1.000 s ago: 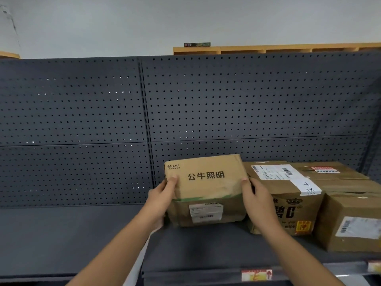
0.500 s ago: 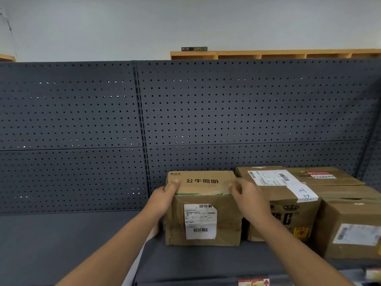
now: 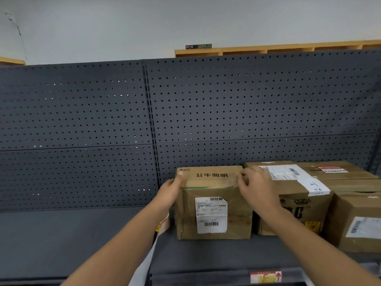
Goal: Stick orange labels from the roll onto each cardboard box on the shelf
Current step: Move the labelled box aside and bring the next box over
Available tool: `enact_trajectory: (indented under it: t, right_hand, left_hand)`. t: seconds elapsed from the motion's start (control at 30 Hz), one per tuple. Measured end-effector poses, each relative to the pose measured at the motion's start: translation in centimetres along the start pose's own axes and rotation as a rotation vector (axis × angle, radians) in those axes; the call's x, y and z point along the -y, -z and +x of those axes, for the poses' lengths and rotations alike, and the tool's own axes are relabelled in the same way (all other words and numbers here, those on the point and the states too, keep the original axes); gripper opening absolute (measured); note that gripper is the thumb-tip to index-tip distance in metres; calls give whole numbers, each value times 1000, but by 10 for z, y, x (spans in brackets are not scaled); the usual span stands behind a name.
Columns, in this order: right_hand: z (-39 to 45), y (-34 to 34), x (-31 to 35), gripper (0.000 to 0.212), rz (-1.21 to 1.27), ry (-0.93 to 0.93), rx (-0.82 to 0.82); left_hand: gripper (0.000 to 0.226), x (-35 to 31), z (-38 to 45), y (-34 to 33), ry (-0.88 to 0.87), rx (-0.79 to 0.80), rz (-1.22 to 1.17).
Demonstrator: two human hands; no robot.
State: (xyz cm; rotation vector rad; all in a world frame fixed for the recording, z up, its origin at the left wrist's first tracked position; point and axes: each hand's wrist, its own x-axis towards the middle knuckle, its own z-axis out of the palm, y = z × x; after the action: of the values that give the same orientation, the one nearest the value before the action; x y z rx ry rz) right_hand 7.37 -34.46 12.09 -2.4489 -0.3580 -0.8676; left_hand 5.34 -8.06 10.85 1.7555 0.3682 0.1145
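1. Both my hands are on the cardboard box (image 3: 213,211) standing on the dark grey shelf (image 3: 61,240): my left hand (image 3: 170,193) cups its upper left corner, thumb laid on the top face, fingers wrapped round the side and out of sight.
2. My right hand (image 3: 257,189) sits at the upper right corner, fingers curled, with the fingertips (image 3: 240,179) touching the top edge; whether they pinch anything I cannot tell.
3. That box rests upright on the shelf, its white shipping label (image 3: 211,215) facing me and black printed characters on its top face.
4. Just beside it on the right stands a second cardboard box (image 3: 292,205) with a white label on top, partly hidden by my right hand and forearm.
5. Further right are two more boxes, one at the back (image 3: 338,170) and one nearer the front (image 3: 362,223).
6. Under my left wrist a pale strip (image 3: 162,223) with orange and yellow print hangs down; I cannot make out whether it is the roll of labels.
7. Behind everything runs a perforated dark back panel (image 3: 82,120).
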Motion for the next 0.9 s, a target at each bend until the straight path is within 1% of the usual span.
enact_trajectory:
  t: [0.1, 0.2, 0.27, 0.37, 0.47, 0.5, 0.57, 0.63, 0.7, 0.77, 0.9]
  right_hand:
    - [0, 1, 12, 25, 13, 86, 43]
    - [-6, -2, 31, 14, 115, 177, 84]
    - [-13, -5, 47, 12, 181, 233, 85]
    - [-21, -15, 65, 16, 239, 296, 139]
    - [-28, -27, 79, 22, 212, 436, 162]
    - [-31, -30, 83, 22, 197, 471, 173]
    - [-38, -39, 92, 24, 189, 510, 199]
    - [-46, -49, 100, 28, 191, 540, 232]
    - [-55, -61, 108, 33, 194, 554, 281]
    - [-62, -74, 114, 35, 216, 537, 354]
    - [-73, -99, 117, 35, 176, 530, 504]
  left_hand:
    - [59, 7, -7, 5, -64, -53, 11]
    - [48, 27, -14, 10, -129, -180, 5]
    - [40, 45, -13, 19, -174, -273, 95]
    - [23, 72, -12, 34, -160, -282, 186]
    - [9, 100, -10, 41, -131, -266, 329]
    - [8, 110, -10, 41, -136, -261, 393]
    - [27, 125, -10, 40, -157, -251, 517]
    - [42, 136, -11, 38, -177, -238, 567]
    - [48, 145, -9, 37, -194, -209, 584]
    - [50, 151, -6, 37, -234, -175, 576]
    - [36, 150, -10, 41, -282, -155, 555]
